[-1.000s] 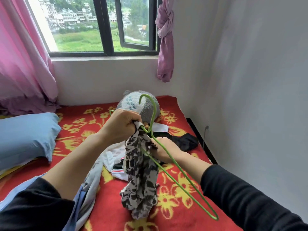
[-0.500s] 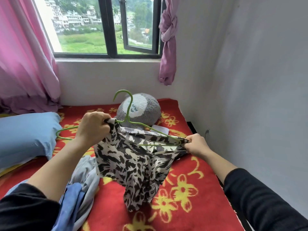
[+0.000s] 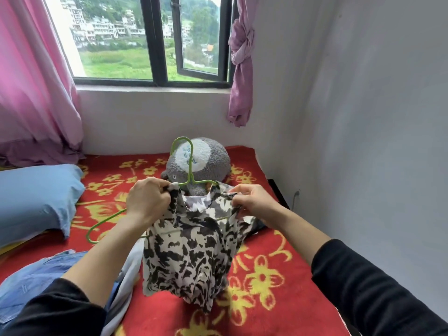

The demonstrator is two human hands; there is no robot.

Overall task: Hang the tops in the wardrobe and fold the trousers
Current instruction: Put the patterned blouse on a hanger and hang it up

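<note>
- Black-and-white patterned top point(image 3: 191, 251): held up at the centre of the view, over a red flowered blanket point(image 3: 266, 275). Its neckline is drawn over a green wire hanger point(image 3: 190, 170) and its body hangs down toward 6 o'clock.
- Hanger: the hook stands upright at 12 o'clock of the top. One arm is seen projecting from under the left forearm toward 8 o'clock, while the other is covered by the fabric.
- Left hand point(image 3: 148, 202): placed at 10 o'clock of the top. The fingers are curled tightly, and the shoulder fabric is gripped in them.
- Right hand point(image 3: 254, 202): placed at 2 o'clock of the top. The opposite shoulder is pinched between thumb and fingers; whether the wire is also caught cannot be told.
- Grey plush toy point(image 3: 211, 163): laid behind the hook at 12 o'clock, close to the wall under the window point(image 3: 155, 40).
- Blue pillow point(image 3: 36, 195): set at 9 o'clock on the blanket.
- Denim garment point(image 3: 36, 275): spread at 7 o'clock, partly covered by the left forearm.
- Pink curtain point(image 3: 31, 81): hung at 10 o'clock. A knotted curtain point(image 3: 241, 69) is hung at 1 o'clock.
</note>
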